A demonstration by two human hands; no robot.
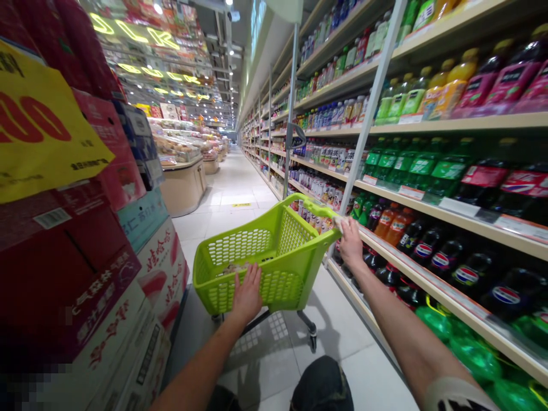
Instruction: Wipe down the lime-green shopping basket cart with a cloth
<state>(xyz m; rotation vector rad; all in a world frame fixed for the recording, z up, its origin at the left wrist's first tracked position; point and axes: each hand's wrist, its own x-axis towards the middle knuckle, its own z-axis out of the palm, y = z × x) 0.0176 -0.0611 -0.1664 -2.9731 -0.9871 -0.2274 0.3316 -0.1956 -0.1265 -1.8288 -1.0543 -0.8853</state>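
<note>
A lime-green plastic shopping cart (291, 285) stands sideways in front of me on the tiled floor. My left hand (248, 291) lies on its near side, fingers stretched out up to the rim. At the handle end, my right hand (351, 242) has its fingers closed around a small white cloth (340, 222), which is pressed against the end of the cart's handle. Some small pale material (235, 268) is inside the basket, partly behind the near wall; its kind cannot be made out. Below the basket a caster wheel (313, 338) shows.
Drink shelves (411, 194) line the right side, close to my right arm. Stacked drink cartons (149, 268) rise at the left under a yellow price sign (47, 125). Ahead, the aisle (233, 177) runs past a wooden display counter (182, 185) with packaged goods.
</note>
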